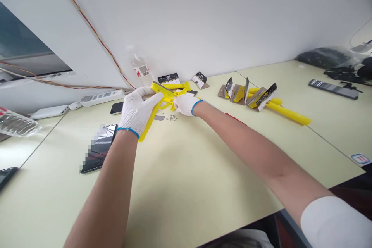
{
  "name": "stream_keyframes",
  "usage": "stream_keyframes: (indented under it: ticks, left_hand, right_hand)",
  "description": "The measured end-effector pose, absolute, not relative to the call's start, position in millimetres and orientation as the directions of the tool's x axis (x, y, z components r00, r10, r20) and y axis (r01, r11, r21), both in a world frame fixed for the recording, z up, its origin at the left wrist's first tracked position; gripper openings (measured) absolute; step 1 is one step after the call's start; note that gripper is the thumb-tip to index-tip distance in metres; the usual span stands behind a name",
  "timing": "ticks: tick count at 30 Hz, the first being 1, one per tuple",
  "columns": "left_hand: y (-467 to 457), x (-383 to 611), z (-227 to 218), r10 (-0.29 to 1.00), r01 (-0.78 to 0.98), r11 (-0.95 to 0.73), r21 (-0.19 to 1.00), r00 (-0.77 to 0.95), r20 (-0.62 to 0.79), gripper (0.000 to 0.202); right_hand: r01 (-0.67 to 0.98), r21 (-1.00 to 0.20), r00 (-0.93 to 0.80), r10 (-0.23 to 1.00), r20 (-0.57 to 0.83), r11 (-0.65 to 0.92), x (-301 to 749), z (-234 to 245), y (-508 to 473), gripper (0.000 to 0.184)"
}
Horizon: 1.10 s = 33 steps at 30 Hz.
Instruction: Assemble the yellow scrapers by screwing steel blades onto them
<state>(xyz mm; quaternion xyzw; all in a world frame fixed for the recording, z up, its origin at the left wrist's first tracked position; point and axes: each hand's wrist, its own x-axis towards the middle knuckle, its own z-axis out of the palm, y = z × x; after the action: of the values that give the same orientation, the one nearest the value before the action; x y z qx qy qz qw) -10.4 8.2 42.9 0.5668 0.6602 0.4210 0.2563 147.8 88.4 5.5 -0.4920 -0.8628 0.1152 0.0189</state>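
My left hand [139,110], in a white knit glove with a blue cuff, grips a yellow plastic scraper handle [149,121] whose wide head rises above the glove. My right hand [184,104], gloved the same way, closes on a yellow plastic piece [177,100] at that head. Just below lie a small heap of tiny metal screws [173,117] and a grey metal blade [159,117]. Further right, several yellow scrapers [286,110] lie together with metal blades and black-and-white label cards [266,97].
Wires run along the white wall. A plastic water bottle [141,70] and a power strip [101,97] stand at the table's back edge. Dark phones [99,149] lie left of my arms. A dark metal bar [334,89] and a black bag [325,57] lie far right.
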Motion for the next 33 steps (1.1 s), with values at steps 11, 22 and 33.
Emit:
stream_keyframes:
  ticks: [11, 22, 33]
  left_hand:
    - [15.4, -7.2, 23.6, 0.980, 0.464, -0.010, 0.886, -0.172, 0.101, 0.034]
    - [21.9, 8.1, 3.8, 0.983, 0.496, -0.132, 0.858, -0.047, 0.179, 0.030]
    - [21.3, 9.7, -4.5, 0.975, 0.470, -0.202, 0.859, 0.015, 0.221, 0.031]
  right_hand:
    - [0.345, -0.912, -0.304, 0.946, 0.114, 0.221, 204.0, -13.7, 71.7, 0.009]
    - [0.374, -0.832, -0.231, 0.910, 0.344, 0.409, 190.7, -1.1, 54.1, 0.008]
    - [0.461, -0.727, -0.257, 0.861, 0.439, 0.509, 188.6, -0.1, 51.9, 0.012]
